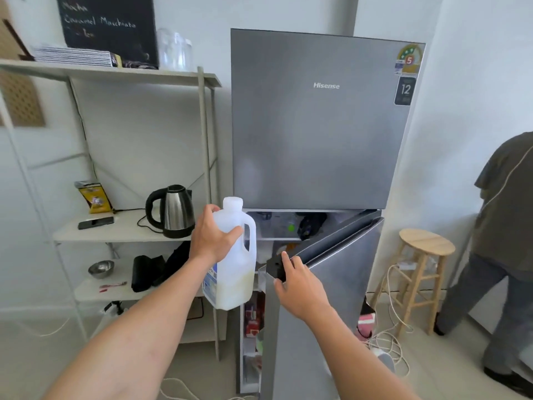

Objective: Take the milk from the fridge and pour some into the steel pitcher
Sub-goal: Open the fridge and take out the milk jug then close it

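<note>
Before the grey fridge (317,125), lower door (326,284) ajar. My left hand (212,238) is wrapped around the shoulder of the milk jug (233,272), held upright, clear of the fridge, just left of the door edge. Milk fills roughly the bottom third; white cap on. My right hand (297,284) curls over the door's top corner, fingers closed on the dark handle piece. Kettle (173,210) sits on the shelf at left.

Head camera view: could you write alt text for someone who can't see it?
A person's left hand holds a capped, partly full milk jug in front of a grey fridge, while the right hand grips the top edge of its open lower door. A shelf to the left holds an electric kettle.
</note>
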